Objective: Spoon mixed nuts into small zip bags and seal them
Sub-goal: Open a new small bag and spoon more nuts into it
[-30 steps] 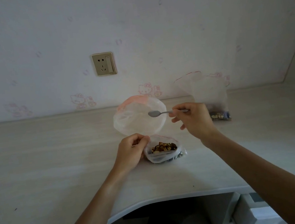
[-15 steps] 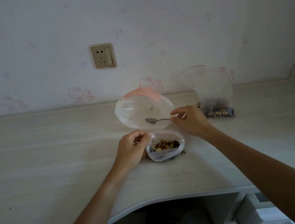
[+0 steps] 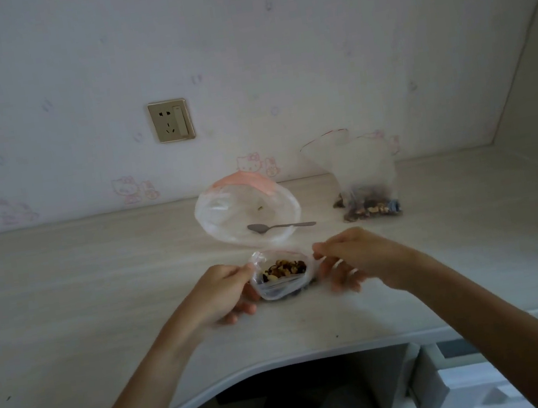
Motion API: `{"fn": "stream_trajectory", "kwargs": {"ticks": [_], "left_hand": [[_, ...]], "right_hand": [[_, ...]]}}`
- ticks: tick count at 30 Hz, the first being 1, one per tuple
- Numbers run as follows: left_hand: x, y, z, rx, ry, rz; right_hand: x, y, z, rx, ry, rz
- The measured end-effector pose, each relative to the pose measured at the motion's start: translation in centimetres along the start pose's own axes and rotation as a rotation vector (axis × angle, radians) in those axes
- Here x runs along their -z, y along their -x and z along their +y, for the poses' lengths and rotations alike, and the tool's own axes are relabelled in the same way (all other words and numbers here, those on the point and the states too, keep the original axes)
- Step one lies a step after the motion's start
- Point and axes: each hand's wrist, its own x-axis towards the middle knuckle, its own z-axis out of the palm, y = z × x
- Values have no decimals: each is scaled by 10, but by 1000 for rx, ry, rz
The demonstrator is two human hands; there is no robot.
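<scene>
A small clear zip bag (image 3: 281, 287) stands open on the desk, with mixed nuts (image 3: 283, 268) inside. My left hand (image 3: 219, 293) pinches its left rim. My right hand (image 3: 355, 261) pinches the right rim with thumb and forefinger. A metal spoon (image 3: 279, 226) lies in a large clear bag with a pink zip strip (image 3: 228, 216) just behind. Another clear bag (image 3: 367, 186) with nuts at its bottom stands at the back right.
The pale wooden desk (image 3: 84, 299) runs along a wall with a socket (image 3: 171, 120). Its front edge curves inward above my lap. A drawer unit (image 3: 458, 378) sits below on the right.
My right hand has laid the spoon down in the large bag and moved down to the small bag's right rim. My left hand still holds the left rim.
</scene>
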Motion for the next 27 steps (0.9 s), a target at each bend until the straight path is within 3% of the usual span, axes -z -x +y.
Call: {"fn": "stream_trajectory", "kwargs": {"ticks": [3,6,10,13,16,20,23,25,27], "left_hand": [[-2,-2,10,67,130,-46],[1,-2,14,100,312,-202],[3,-3,12,59,494,-312],[-1,-4,11,14,448,-190],[-5,-5,14,-72,317,72],[-3,-2,16,-430,-268,419],[-4,0,18,-449,-536,401],[-5,1,23,-336,-316,236],[-3,3,29,-163,128,5]], "right_hand": [[-7,2,1,-19,-137,-37],[-8,4,-1,-16,-240,-83],[-13,3,-2,15,-236,-39],[-21,1,-4,125,-138,95],[-27,2,-8,353,176,329],[-32,2,-8,525,438,516],[-31,4,-13,319,236,369],[-27,7,-14,150,-39,184],[-20,7,-11,94,-281,46]]}}
